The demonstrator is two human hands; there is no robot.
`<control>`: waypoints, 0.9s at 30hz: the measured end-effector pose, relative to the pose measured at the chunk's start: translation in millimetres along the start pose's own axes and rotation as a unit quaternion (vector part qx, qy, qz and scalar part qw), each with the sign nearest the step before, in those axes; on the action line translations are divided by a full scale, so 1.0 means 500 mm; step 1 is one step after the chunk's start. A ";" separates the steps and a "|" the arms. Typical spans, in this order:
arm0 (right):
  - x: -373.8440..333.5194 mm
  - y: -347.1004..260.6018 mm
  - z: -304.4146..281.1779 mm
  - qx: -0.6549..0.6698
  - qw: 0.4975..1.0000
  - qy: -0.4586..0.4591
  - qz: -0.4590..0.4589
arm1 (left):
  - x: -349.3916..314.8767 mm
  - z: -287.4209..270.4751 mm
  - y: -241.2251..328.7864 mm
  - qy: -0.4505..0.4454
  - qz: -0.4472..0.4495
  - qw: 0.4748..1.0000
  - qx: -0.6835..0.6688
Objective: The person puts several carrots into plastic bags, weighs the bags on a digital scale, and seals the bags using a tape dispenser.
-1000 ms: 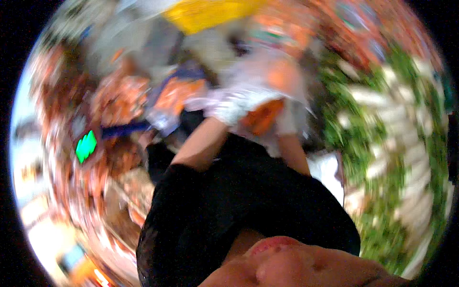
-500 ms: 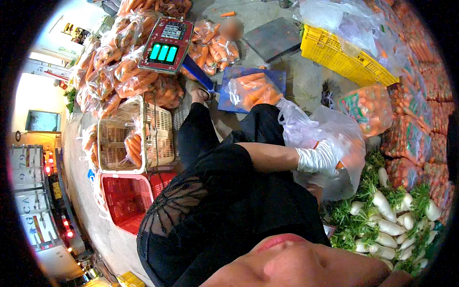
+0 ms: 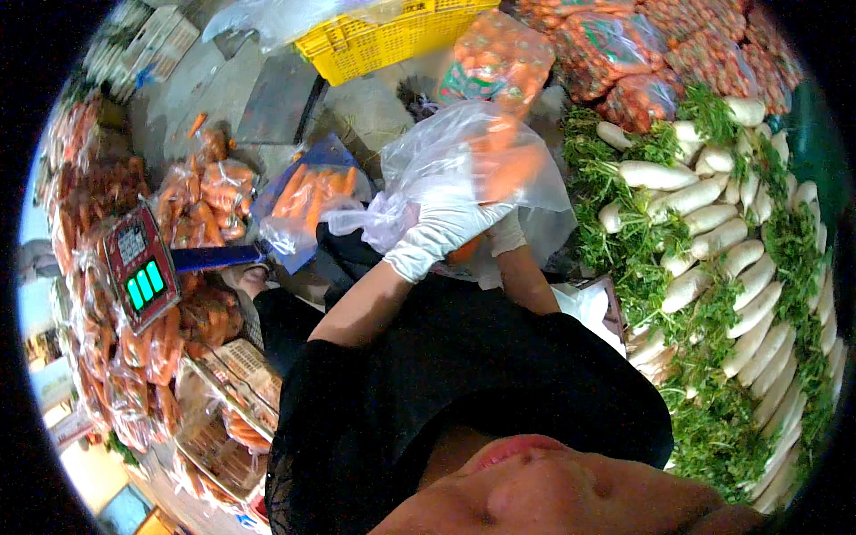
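In front of my body is a clear plastic bag (image 3: 419, 147) with several carrots (image 3: 513, 169) at its right part, blurred by motion. My left hand (image 3: 446, 227), in a white glove, reaches across the bag and is closed around carrots, its fingertips partly covered by film. My right hand (image 3: 508, 234), gloved too, is closed on the bag from the right; its fingers are mostly hidden. Just left of the bag, a filled bag of carrots (image 3: 314, 196) lies on the blue plate of a scale (image 3: 278, 239). The scale's red display head (image 3: 141, 267) is lit.
Bagged carrots (image 3: 214, 201) are piled at the left, above a cream crate (image 3: 218, 437). A yellow crate (image 3: 383, 40) stands at the far side, near a large carrot sack (image 3: 499, 62). White radishes with leaves (image 3: 713, 241) are heaped along the right, below more carrot sacks (image 3: 615, 49).
The view has swung to the right, bringing more radishes in. My left hand and the plastic bag stay together, and more of the right glove shows.
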State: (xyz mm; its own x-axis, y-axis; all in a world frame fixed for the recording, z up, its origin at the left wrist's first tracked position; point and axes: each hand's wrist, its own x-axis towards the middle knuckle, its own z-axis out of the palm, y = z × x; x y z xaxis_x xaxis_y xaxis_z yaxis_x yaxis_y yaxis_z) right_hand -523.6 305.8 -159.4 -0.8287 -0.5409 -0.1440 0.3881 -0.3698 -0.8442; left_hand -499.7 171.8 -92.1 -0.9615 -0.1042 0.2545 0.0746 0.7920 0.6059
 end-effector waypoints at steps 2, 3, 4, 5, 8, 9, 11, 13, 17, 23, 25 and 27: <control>0.011 0.004 0.013 0.013 1.000 -0.014 0.004 | 0.007 -0.015 -0.006 -0.027 -0.001 0.999 -0.032; 0.016 0.007 0.018 0.019 1.000 -0.020 0.008 | 0.008 -0.018 -0.009 -0.014 -0.004 1.000 -0.019; 0.019 0.009 0.021 0.021 0.999 -0.024 0.009 | 0.011 -0.021 -0.010 -0.037 -0.015 0.999 0.000; 0.024 0.012 0.024 0.028 0.999 -0.031 0.014 | 0.010 -0.023 -0.009 0.006 0.005 1.000 -0.005; 0.030 0.022 0.023 0.038 0.998 -0.041 0.024 | -0.005 -0.041 0.020 0.018 0.033 0.999 0.038; 0.032 0.024 0.021 0.040 0.998 -0.042 0.027 | -0.012 -0.055 0.036 0.020 0.039 0.996 0.082; 0.033 0.029 0.014 0.045 0.998 -0.042 0.031 | -0.035 -0.091 0.083 0.009 0.062 0.978 0.199; 0.033 0.032 0.008 0.050 0.997 -0.042 0.036 | -0.053 -0.144 0.122 -0.094 0.107 0.982 0.127; 0.032 0.036 -0.002 0.054 0.996 -0.045 0.049 | 0.010 -0.202 0.123 -0.025 0.210 0.977 -0.034; 0.034 0.050 -0.010 0.062 0.994 -0.057 0.067 | 0.177 -0.125 -0.036 0.004 0.045 0.985 0.167; 0.036 0.056 -0.014 0.067 0.993 -0.057 0.075 | 0.206 -0.090 -0.099 -0.216 -0.063 0.972 -0.063; 0.040 0.059 -0.018 0.072 0.993 -0.060 0.078 | 0.227 -0.054 -0.150 -0.290 -0.121 0.941 -0.127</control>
State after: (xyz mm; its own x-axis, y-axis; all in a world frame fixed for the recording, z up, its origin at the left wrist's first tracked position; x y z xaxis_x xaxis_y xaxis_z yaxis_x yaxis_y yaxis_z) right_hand -532.4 291.0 -191.6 -0.7037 -0.6824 -0.1977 0.5690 -0.3747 -0.7320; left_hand -607.4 84.2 -88.2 -0.9358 0.1414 -0.3230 -0.1745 0.6103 0.7727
